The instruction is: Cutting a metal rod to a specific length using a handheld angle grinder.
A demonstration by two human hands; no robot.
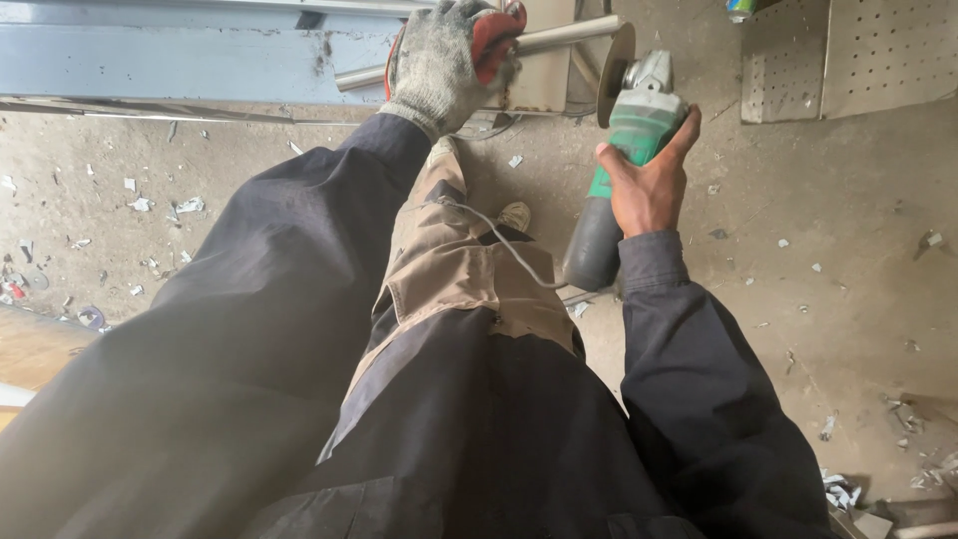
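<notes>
Grey knitted work glove with a red palm covers the left hand (446,62), whose fingers are clamped round a thin round silver metal tube (559,38), apparently to steady it where it juts past a pale blue-grey steel beam (150,60). Bare, the right hand (647,185) has its fingers wrapped tight on the body of a green and grey angle grinder (621,160), held upright so its round disc (613,72) stands edge-on just beside the tube. A grey cord (504,243) trails across tan work trousers (449,269). Below lies a dusty concrete floor (848,220) littered with small pale scraps (160,207), with pale perforated panels (878,50) at the upper right
</notes>
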